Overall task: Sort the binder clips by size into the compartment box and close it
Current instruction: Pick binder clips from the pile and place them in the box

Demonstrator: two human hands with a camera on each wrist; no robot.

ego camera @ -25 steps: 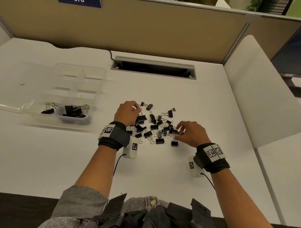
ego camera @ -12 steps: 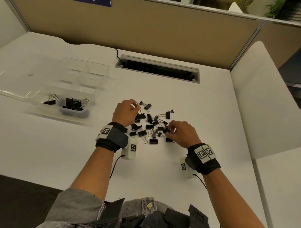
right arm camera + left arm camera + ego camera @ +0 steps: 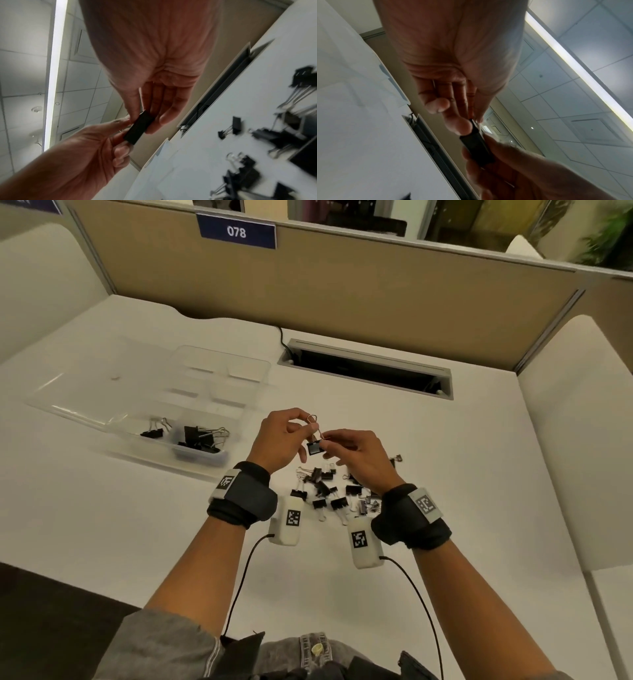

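Both hands are raised over the pile and hold one black binder clip [image 3: 315, 447] between them. My left hand [image 3: 307, 424] pinches one wire handle up high. My right hand [image 3: 325, 440] pinches the clip from the right. The left wrist view shows the clip [image 3: 476, 147] held at my left hand's fingertips [image 3: 458, 125]. In the right wrist view the clip [image 3: 139, 128] sits between both hands. Several loose clips [image 3: 329, 491] lie on the table beneath. The clear compartment box [image 3: 219, 371] stands open at left, with small clips [image 3: 152, 433] and larger clips [image 3: 200, 436] in separate near compartments.
The box's clear lid [image 3: 85, 385] lies flat to the left of it. A cable slot [image 3: 366, 368] is cut into the white table behind the pile. A tan partition [image 3: 342, 302] closes the back, and a white panel [image 3: 575, 422] stands at right.
Both hands have lifted off the pile and come together, with one clip now held between them above the table. The head view has tilted up.
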